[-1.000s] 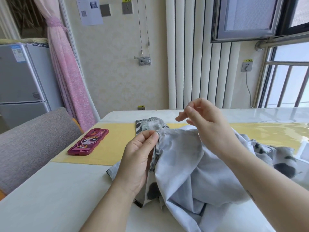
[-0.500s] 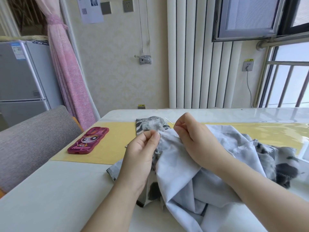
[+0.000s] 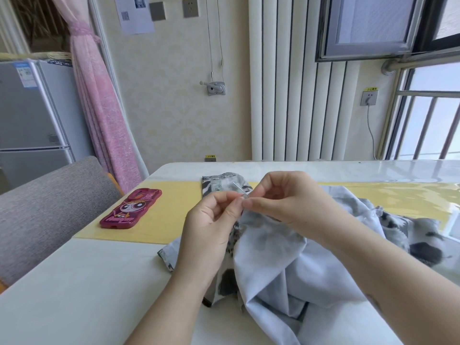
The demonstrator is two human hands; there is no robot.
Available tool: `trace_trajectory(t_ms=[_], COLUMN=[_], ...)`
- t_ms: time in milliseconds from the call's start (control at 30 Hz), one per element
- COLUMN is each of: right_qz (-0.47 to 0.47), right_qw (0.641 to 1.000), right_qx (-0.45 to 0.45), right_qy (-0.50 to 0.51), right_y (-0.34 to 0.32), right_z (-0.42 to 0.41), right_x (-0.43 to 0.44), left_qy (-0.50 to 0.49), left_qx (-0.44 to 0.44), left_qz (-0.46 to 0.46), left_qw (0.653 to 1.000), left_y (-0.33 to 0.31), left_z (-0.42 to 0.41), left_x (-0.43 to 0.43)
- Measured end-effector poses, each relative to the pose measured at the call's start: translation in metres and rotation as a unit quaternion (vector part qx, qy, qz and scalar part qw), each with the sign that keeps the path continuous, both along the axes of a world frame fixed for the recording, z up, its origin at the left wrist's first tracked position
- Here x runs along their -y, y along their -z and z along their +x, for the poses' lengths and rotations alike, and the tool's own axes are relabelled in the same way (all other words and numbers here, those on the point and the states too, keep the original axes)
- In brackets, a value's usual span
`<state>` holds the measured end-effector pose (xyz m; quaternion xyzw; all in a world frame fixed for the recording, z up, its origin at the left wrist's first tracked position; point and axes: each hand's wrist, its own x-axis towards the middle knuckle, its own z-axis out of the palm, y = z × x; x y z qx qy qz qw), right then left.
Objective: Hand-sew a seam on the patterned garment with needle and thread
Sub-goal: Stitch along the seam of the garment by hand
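Observation:
A pale grey garment with dark blotchy print [image 3: 298, 265] lies bunched on the white table [image 3: 87, 282], its inner side up. My left hand [image 3: 211, 225] pinches the fabric's folded edge between thumb and forefinger. My right hand [image 3: 286, 202] meets it from the right, its fingertips pinching a thin silver needle [image 3: 239, 188]. The needle's tip sticks up and to the left above the fabric edge. The thread is too fine to make out.
A pink cartoon phone case [image 3: 130, 209] lies on the yellow mat [image 3: 174, 207] to the left. A grey chair back [image 3: 49, 202] stands at the table's left edge. Beyond the table are a wall radiator [image 3: 293, 95] and a window.
My right hand came down from above the fabric to the folded edge, where it now meets the left hand's fingertips. The needle now pokes through at the edge. The left hand kept its pinch.

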<state>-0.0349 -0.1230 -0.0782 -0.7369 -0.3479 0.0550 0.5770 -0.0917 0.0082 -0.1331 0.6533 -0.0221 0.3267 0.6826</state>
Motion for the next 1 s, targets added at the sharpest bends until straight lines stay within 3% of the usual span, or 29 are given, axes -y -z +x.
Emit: trace_trajectory(t_ms=[433, 600, 700, 800, 1000], right_qz=[0.073, 0.039, -0.006, -0.086, -0.139], right_qw=[0.993, 0.992, 0.999, 0.978, 0.95], right_qx=[-0.092, -0.092, 0.021, 0.184, 0.28], right_qy=[-0.004, -0.074, -0.034, 0.041, 0.003], right_y=[0.004, -0.002, -0.01, -0.013, -0.016], right_z=[0.008, 0.014, 0.02, 0.026, 0.02], right_x=[0.001, 0.011, 0.022, 0.029, 0.03], left_qy=[-0.013, 0.003, 0.021, 0.039, 0.052], left_qx=[-0.019, -0.004, 0.0, 0.005, 0.005], left_qz=[0.001, 0.004, 0.025, 0.053, 0.082], left_qw=[1.0, 1.0, 0.999, 0.998, 0.995], left_y=[-0.001, -0.003, -0.002, -0.003, -0.004], left_z=[-0.002, -0.002, -0.003, -0.005, -0.008], left_x=[0.005, 0.005, 0.005, 0.006, 0.009])
